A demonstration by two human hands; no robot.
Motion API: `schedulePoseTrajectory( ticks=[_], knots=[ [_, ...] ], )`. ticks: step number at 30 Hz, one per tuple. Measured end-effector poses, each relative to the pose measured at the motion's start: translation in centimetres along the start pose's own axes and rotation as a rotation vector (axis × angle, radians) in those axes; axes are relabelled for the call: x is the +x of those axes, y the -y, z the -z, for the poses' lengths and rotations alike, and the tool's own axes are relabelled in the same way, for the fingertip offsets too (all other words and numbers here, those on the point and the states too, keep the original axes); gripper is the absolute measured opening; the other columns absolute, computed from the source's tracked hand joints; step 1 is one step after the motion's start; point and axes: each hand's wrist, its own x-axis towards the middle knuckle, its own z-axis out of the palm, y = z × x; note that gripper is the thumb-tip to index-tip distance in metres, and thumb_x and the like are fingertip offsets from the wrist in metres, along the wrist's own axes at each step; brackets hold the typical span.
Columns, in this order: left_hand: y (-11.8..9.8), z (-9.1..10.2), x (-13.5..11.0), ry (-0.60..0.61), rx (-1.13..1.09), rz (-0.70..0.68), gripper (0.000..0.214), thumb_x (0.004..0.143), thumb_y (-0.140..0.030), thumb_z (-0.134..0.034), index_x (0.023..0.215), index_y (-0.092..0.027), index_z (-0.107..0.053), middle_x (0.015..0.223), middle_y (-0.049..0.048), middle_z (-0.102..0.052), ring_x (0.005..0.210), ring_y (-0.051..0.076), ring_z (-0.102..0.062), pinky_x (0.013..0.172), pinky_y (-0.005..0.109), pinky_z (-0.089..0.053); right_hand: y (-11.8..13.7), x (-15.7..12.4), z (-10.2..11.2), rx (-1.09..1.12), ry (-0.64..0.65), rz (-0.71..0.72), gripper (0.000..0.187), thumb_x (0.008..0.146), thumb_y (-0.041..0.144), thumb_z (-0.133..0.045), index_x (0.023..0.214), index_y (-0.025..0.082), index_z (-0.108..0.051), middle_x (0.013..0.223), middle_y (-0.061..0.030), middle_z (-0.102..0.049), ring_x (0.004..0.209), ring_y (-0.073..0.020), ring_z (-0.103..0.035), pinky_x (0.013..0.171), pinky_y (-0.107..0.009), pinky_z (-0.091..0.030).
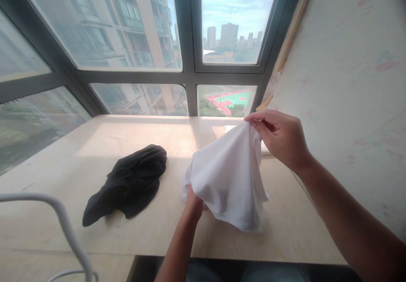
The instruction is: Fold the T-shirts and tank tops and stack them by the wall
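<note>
A white cloth garment [226, 176] hangs in folds above the light wooden tabletop [171, 235]. My right hand [281, 134] pinches its upper right corner between thumb and fingers and holds it raised. Beneath the left side of the fabric is my left hand [195, 201]; the cloth covers its fingers, so whether they grip anything is hidden. To the left, a crumpled black cloth garment [130, 184] lies on the tabletop, apart from both hands.
A curved white tube [61, 218] rises at the lower left. Behind the tabletop stand grey-framed windows [190, 77]. A patterned wall [349, 117] closes off the right side. Part of a white flat object [230, 127] shows behind the white cloth.
</note>
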Motion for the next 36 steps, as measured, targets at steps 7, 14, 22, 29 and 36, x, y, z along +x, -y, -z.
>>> schedulePoseTrajectory(
  ticks=[7, 14, 22, 29, 36],
  knots=[
    [0.0, 9.1, 0.8, -0.407, 0.122, 0.020, 0.033, 0.078, -0.044, -0.056, 0.095, -0.016, -0.061, 0.074, -0.0004, -0.063, 0.068, 0.016, -0.060, 0.063, 0.028, -0.049, -1.9, 5.0, 1.7, 0.034, -0.502, -0.023, 0.020, 0.100, 0.034, -0.049, 0.106, 0.033, -0.068, 0.099, -0.0040, -0.069, 0.082, -0.0251, -0.066, 0.060, -0.040, -0.053],
    [-3.4, 9.4, -1.1, -0.417, 0.323, -0.250, 0.067, 0.075, -0.035, -0.070, 0.138, -0.024, -0.049, 0.144, 0.0085, -0.052, 0.135, 0.026, -0.046, 0.116, 0.043, -0.032, 2.6, 5.4, -3.2, 0.227, -0.155, 0.019, 0.020, 0.101, 0.021, -0.043, 0.107, 0.022, -0.062, 0.106, -0.0040, -0.067, 0.086, -0.0155, -0.066, 0.063, -0.027, -0.055],
    [-5.3, 2.7, -3.9, -0.100, 0.687, -0.464, 0.086, 0.084, -0.053, -0.065, 0.155, -0.025, -0.024, 0.161, 0.0136, -0.028, 0.149, 0.034, -0.024, 0.120, 0.055, -0.021, 0.6, -0.9, -4.8, 0.467, 0.267, -0.272, 0.022, 0.094, 0.033, -0.057, 0.105, 0.020, -0.070, 0.095, -0.0036, -0.074, 0.069, -0.0129, -0.067, 0.062, -0.028, -0.055],
    [-0.1, -2.4, -2.0, 0.042, 1.101, -0.438, 0.088, 0.060, -0.042, -0.085, 0.141, -0.029, -0.052, 0.157, 0.0171, -0.037, 0.142, 0.049, -0.029, 0.110, 0.066, -0.025, -12.5, -14.0, -5.2, 0.213, 0.288, -0.725, 0.024, 0.087, 0.031, -0.051, 0.095, 0.018, -0.069, 0.092, -0.0077, -0.074, 0.065, -0.0159, -0.068, 0.057, -0.028, -0.052],
    [-2.6, 1.9, 1.2, -0.269, 0.794, -0.513, 0.035, 0.073, -0.022, -0.063, 0.108, -0.021, -0.069, 0.102, 0.0043, -0.072, 0.094, 0.024, -0.067, 0.086, 0.036, -0.053, -17.1, -23.2, -5.1, -0.010, 0.224, -0.726, 0.024, 0.084, 0.023, -0.044, 0.089, 0.020, -0.067, 0.085, -0.0092, -0.072, 0.078, -0.0216, -0.067, 0.078, -0.037, -0.053]
  ],
)
